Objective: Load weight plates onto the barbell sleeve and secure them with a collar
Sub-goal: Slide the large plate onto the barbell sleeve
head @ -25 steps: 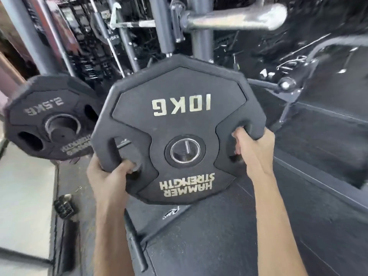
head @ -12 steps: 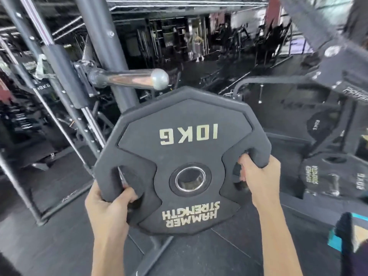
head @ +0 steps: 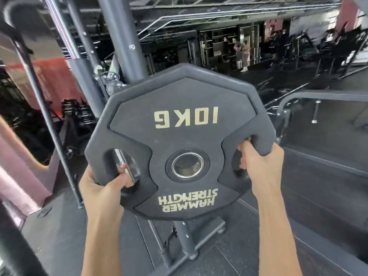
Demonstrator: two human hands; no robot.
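At 12 o'clock from my forearms, the 10 kg weight plate is held upright and face-on, lettering inverted.

1. Grip state. My left hand holds the rim at the plate's 8 o'clock, fingers curled through the left grip opening and thumb laid on the face. My right hand holds the rim at 3 o'clock, fingers hooked through the right grip opening. Both hands are fully closed on the plate.

2. Target position. The barbell sleeve runs behind the plate from its mount beside the upright post at 10 o'clock. Only its chrome tip shows, through the left grip opening. The centre bore shows no sleeve in it, so I judge the plate is not yet threaded.

3. Hazards.
- Misalignment: the sleeve tip sits at 9 o'clock of the bore. Pushing forward now would drive the tip against the plate's back or into the grip opening.
- Pinch: the tip lies just beside my left fingers. A leftward slip would trap them.
- Blind approach: the plate hides most of the sleeve.
- Binding: a tilted plate would likely jam on entry.

4. I see no collar in view.
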